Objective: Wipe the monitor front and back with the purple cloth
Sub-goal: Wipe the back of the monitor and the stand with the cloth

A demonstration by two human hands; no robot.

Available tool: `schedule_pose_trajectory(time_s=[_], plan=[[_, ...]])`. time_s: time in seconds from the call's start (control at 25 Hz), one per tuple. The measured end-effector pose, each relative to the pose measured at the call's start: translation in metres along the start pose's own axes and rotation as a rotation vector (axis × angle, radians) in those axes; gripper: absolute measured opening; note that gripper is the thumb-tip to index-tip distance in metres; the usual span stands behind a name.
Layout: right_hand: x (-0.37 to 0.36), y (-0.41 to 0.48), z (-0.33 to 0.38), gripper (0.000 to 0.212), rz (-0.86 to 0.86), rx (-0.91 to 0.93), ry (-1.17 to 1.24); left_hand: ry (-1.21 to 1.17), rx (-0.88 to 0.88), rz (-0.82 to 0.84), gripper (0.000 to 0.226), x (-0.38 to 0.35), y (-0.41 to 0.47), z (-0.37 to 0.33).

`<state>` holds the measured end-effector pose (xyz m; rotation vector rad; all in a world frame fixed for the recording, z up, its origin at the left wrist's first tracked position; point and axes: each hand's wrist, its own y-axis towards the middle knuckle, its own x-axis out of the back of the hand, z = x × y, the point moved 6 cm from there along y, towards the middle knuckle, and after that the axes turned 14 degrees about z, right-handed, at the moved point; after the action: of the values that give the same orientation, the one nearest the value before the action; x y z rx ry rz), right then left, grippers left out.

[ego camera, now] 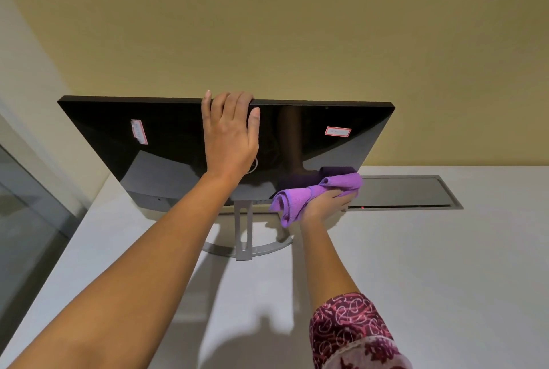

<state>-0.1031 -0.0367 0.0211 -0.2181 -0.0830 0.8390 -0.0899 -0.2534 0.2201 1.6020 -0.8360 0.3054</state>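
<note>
The monitor (166, 143) stands on a white table with its glossy black back towards me, carried by a silver stand (244, 235). Two red-edged white stickers sit on the back. My left hand (228, 137) lies over the middle of the back, its fingers curled over the top edge. My right hand (325, 205) grips the bunched purple cloth (312, 193) and presses it against the lower right part of the back, near the bottom edge. The screen side is hidden.
The white table (416, 264) runs to the right and towards me. A grey metal cable hatch (404, 192) is set into it right of the monitor. A tan wall rises behind. A glass panel (26, 205) stands at the left.
</note>
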Motion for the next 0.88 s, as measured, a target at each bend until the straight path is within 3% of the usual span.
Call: schedule_pose_trajectory(time_s=[0.2, 0.36, 0.56, 0.72, 0.76, 0.88], plan=[[-0.01, -0.028, -0.028, 0.062, 0.117, 0.068, -0.284, 0.004, 0.01, -0.007, 0.028, 0.001, -0.001, -0.001], [0.006, -0.001, -0.014, 0.047, 0.101, -0.063, -0.248, 0.018, 0.003, -0.01, 0.028, 0.002, -0.003, -0.002], [0.006, 0.008, -0.013, 0.049, 0.129, 0.002, -0.37, 0.021, 0.0, -0.013, 0.028, 0.002, -0.002, -0.002], [-0.008, -0.032, -0.022, 0.044, 0.096, -0.184, -0.228, 0.028, 0.003, -0.022, 0.027, 0.001, -0.001, -0.004], [-0.017, -0.044, -0.03, 0.046, 0.134, -0.24, -0.208, 0.029, 0.004, -0.02, 0.027, 0.002, -0.001, -0.003], [-0.06, -0.077, -0.04, 0.057, 0.467, -0.236, -0.235, 0.028, 0.002, -0.009, 0.028, 0.003, -0.002, -0.003]])
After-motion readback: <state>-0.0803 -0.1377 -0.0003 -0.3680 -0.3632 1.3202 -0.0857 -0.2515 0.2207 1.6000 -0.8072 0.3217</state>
